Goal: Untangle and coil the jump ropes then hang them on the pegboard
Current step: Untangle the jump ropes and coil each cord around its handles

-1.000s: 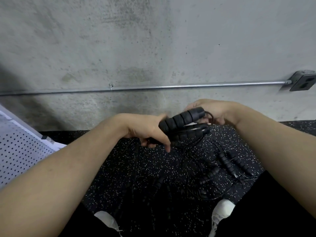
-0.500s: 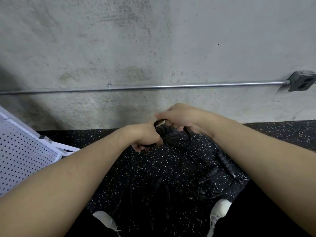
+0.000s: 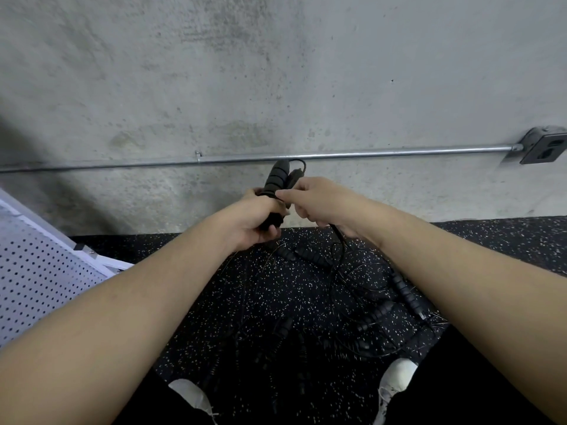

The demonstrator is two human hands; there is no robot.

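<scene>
Jump ropes, thin black cords with ribbed black foam handles (image 3: pixel 362 305), lie tangled on the black speckled rubber floor (image 3: pixel 506 240) from centre toward 4 o'clock. White perforated metal pegboard (image 3: pixel 33 280) leans at 9 o'clock. Left hand (image 3: pixel 251 222) has its fingers curled around a pair of black ribbed handles (image 3: pixel 276 179), now upright where half a second ago they lay low and level. Right hand (image 3: pixel 319 204) pinches the cord beside them, higher than before.
</scene>
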